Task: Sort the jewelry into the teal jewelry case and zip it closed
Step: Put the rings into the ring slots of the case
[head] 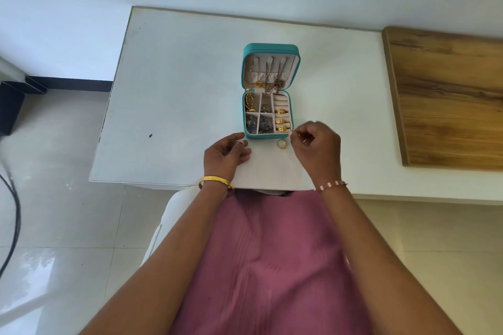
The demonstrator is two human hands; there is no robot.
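The teal jewelry case point(291, 110) lies open on the white table point(177, 90), its lid tipped back with gold necklaces hanging inside. The tray's left and middle compartments hold gold earrings and dark silver pieces, and three gold rings sit in the ring rolls on the right. One gold ring point(281, 143) lies on the table just in front of the case. My right hand point(317, 145) hovers right beside that ring with fingers curled, thumb and forefinger pinched near the case's front right corner. At the case's front left corner my left hand point(227, 153) rests with its fingers loosely bent.
A wooden board point(449, 95) lies on the table's right side. The table's near edge runs just under my wrists. A dark cable point(13, 207) hangs over the tiled floor at the left.
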